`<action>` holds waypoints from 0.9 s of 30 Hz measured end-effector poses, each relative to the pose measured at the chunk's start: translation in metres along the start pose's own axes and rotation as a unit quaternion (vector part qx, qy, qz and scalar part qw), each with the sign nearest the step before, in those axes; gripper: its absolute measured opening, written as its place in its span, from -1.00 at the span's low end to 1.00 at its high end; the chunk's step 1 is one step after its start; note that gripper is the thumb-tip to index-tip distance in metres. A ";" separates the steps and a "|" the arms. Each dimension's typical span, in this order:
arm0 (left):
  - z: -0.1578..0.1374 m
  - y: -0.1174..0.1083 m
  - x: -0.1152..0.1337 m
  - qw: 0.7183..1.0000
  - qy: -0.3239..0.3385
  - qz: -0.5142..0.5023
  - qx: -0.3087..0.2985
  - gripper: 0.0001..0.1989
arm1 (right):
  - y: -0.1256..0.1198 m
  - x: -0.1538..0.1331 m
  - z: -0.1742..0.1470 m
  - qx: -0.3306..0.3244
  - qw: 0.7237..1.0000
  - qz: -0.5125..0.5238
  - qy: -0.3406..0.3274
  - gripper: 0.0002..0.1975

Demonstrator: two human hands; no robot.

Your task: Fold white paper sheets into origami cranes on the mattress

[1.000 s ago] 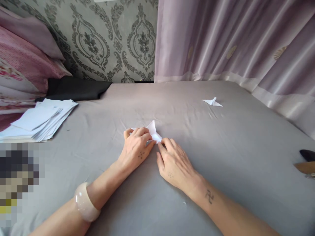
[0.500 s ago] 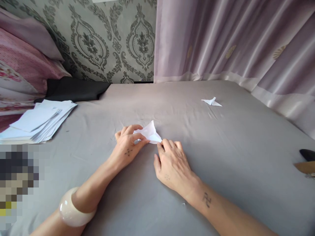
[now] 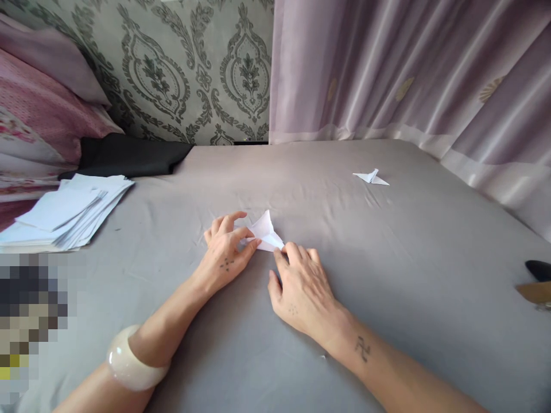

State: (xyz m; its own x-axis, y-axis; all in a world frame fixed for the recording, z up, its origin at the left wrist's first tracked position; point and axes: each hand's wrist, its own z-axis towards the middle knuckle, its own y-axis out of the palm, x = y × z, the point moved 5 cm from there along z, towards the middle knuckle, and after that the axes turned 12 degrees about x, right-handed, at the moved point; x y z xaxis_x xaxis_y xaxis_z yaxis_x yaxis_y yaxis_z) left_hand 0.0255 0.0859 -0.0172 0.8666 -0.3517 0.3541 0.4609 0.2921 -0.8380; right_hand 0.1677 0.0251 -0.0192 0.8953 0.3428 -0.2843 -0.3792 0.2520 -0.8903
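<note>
Head view, nearest first: my left forearm comes in from the lower left with a glossy cream bangle (image 3: 135, 362) round the wrist, my right forearm from the lower right. My left hand (image 3: 226, 252) lies palm down on the grey bedsheet (image 3: 387, 275), fingers spread and slightly curled, thumb and forefinger tips pressing the left edge of a small folded white paper piece (image 3: 263, 235). My right hand (image 3: 301, 287) is just beside it, palm down, its fingertips pinning the paper's near right corner against the sheet; neither hand is closed around the paper, both only press on it. The paper sits in the middle of the sheet between the two hands, one pointed flap standing up at its far side. Farther left lies a loose stack of white paper sheets (image 3: 64, 209), with a flat black cloth (image 3: 129, 155) behind it. Well apart to the far right rests a second small folded white paper shape (image 3: 371, 178). Beyond hang pale lilac curtains (image 3: 408, 69).
</note>
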 end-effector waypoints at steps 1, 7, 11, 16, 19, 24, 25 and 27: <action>0.000 0.000 0.000 1.000 0.001 0.003 -0.001 -0.79 | 0.000 0.000 0.000 -0.001 1.000 0.001 0.002 -0.65; 0.001 0.001 0.002 1.000 -0.003 -0.005 0.003 -0.79 | 0.001 0.000 0.002 0.000 1.000 0.007 -0.013 -0.62; 0.003 -0.001 0.004 1.000 -0.005 -0.004 0.031 -0.79 | 0.001 0.000 0.005 0.004 1.000 0.003 -0.014 -0.60; 0.004 0.001 0.004 0.999 0.000 0.004 0.040 -0.82 | 0.005 -0.002 0.009 0.007 1.000 -0.003 -0.021 -0.61; 0.004 0.003 0.003 0.999 0.003 0.001 0.040 -0.83 | 0.006 -0.004 0.012 0.008 1.000 -0.012 -0.028 -0.59; 0.004 0.004 0.002 0.999 0.001 0.000 0.035 -0.83 | 0.004 -0.009 0.011 -0.003 0.999 -0.036 -0.034 -0.56; 0.004 0.003 0.002 0.999 0.002 0.000 0.032 -0.83 | 0.002 -0.009 0.010 -0.006 0.999 -0.041 -0.036 -0.56; 0.002 0.001 0.003 1.000 0.009 -0.004 0.028 -0.82 | 0.000 -0.009 0.007 -0.008 0.998 -0.051 -0.036 -0.57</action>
State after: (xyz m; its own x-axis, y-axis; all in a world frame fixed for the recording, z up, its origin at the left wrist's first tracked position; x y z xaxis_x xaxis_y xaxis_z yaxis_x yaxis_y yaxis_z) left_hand 0.0286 0.0870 -0.0163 0.8591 -0.3705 0.3530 0.4789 0.3387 -0.8099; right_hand 0.1578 0.0286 -0.0142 0.9097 0.3809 -0.1655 -0.2823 0.2747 -0.9191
